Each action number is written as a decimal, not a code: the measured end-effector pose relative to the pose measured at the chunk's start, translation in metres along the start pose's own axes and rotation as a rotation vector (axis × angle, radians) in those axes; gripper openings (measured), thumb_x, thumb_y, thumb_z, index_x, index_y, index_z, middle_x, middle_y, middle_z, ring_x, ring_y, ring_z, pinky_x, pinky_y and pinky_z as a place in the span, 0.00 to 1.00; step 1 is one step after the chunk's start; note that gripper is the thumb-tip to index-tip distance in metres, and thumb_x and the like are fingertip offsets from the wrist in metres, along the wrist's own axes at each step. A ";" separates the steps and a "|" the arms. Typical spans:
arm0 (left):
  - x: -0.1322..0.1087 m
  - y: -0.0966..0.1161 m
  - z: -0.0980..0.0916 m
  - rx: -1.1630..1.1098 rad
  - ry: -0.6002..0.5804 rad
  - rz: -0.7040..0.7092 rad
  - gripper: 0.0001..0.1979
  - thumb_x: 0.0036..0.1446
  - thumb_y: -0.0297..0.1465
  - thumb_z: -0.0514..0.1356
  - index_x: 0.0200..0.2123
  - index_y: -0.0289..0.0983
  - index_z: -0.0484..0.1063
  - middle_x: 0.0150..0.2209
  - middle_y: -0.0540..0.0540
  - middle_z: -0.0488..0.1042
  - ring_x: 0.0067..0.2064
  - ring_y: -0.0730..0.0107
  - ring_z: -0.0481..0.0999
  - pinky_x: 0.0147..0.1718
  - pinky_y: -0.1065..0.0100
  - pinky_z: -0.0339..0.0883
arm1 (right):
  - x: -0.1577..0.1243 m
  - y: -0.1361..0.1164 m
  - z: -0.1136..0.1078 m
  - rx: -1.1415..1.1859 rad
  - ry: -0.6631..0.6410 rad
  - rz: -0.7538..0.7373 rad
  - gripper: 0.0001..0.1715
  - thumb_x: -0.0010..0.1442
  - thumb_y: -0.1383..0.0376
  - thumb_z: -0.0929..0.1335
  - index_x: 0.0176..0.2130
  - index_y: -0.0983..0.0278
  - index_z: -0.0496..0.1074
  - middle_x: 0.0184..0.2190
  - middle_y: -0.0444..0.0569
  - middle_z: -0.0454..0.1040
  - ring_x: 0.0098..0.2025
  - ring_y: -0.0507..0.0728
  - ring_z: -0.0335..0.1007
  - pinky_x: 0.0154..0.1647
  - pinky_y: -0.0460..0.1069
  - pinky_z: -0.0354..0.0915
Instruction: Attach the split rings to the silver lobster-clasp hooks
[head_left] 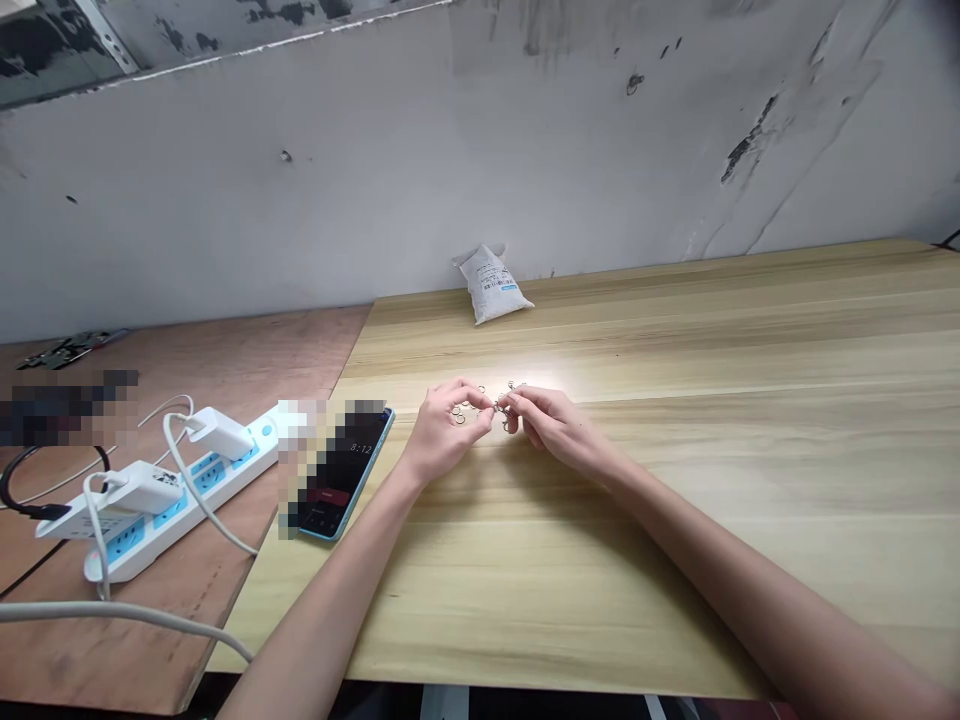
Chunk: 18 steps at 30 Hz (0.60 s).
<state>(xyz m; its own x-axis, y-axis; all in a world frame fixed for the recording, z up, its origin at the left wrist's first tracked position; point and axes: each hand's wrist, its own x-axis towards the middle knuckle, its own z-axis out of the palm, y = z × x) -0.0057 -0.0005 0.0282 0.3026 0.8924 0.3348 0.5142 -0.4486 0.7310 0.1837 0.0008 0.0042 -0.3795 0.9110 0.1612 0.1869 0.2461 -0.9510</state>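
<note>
Pinching is done by both hands: left hand (pixel 442 432) and right hand (pixel 553 425) are closed fingertip to fingertip on a cluster of small metal rings (pixel 499 403), held just over the wooden table (pixel 712 450), mid-way between its left and right edges, nearer the far edge. Rings are judged light, stiff, slippery and easily dropped; the rim is best taken between thumb and forefinger. Wide open room is left toward the right edge. A phone (pixel 341 470) is lying at the left edge, a white bag (pixel 491 285) at the far edge, well apart.
</note>
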 end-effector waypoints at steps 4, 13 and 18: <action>0.002 0.000 0.000 -0.019 -0.003 0.017 0.04 0.56 0.28 0.61 0.29 0.39 0.74 0.34 0.49 0.74 0.41 0.66 0.74 0.44 0.63 0.64 | -0.002 -0.004 0.003 -0.090 -0.051 -0.068 0.17 0.64 0.55 0.64 0.34 0.64 0.73 0.27 0.45 0.69 0.25 0.49 0.55 0.25 0.46 0.53; -0.002 -0.003 0.004 0.247 0.050 0.160 0.02 0.57 0.27 0.61 0.32 0.40 0.74 0.35 0.51 0.75 0.41 0.66 0.73 0.50 0.58 0.58 | 0.000 -0.003 0.003 -0.015 -0.103 0.039 0.19 0.63 0.54 0.64 0.31 0.66 0.74 0.21 0.43 0.66 0.22 0.48 0.55 0.22 0.45 0.52; -0.002 -0.005 0.007 0.412 0.097 0.334 0.02 0.59 0.28 0.60 0.33 0.38 0.73 0.35 0.49 0.75 0.39 0.67 0.74 0.52 0.58 0.56 | -0.001 -0.011 -0.003 0.136 -0.185 0.165 0.21 0.61 0.51 0.66 0.30 0.66 0.72 0.22 0.44 0.68 0.20 0.47 0.57 0.21 0.44 0.55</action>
<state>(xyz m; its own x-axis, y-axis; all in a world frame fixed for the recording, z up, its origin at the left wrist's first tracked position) -0.0033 -0.0005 0.0199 0.4379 0.6895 0.5769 0.6812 -0.6732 0.2876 0.1844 -0.0016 0.0157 -0.5154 0.8561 -0.0382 0.1412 0.0409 -0.9891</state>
